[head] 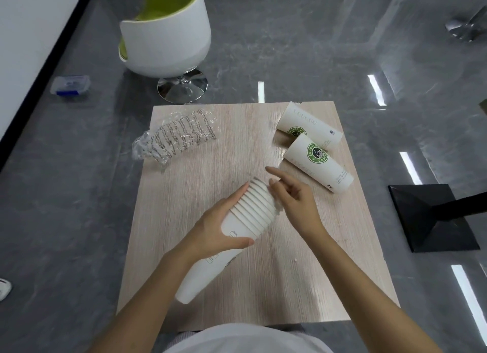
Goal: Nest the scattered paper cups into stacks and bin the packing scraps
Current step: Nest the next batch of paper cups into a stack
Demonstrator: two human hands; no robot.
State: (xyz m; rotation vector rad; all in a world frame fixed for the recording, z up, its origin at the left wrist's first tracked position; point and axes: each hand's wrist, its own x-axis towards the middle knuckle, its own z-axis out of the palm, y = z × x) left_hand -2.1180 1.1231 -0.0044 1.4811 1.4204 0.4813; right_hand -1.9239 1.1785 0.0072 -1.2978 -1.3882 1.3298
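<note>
Fingers (238, 194) of the left hand (213, 226) are wrapped round the long stack of nested cups (253, 210), thumb on the near side. They hold it tilted just over the bench (237, 147), rims pointing away from the person. The right hand (292, 202) sits at the rim end, fingers loose and spread, forefinger out, holding nothing; I cannot tell whether it touches the top rim.

Nesting looks well along to me. Two printed cups (317, 165), or short stacks, lie on their sides at the far right, touching each other. The next move, I'd judge, is for the free hand to reach one, turn it in line with the stack and slide it in squarely. The crumpled plastic wrapper (176, 136) waits at the far left edge; I see no bin.
</note>
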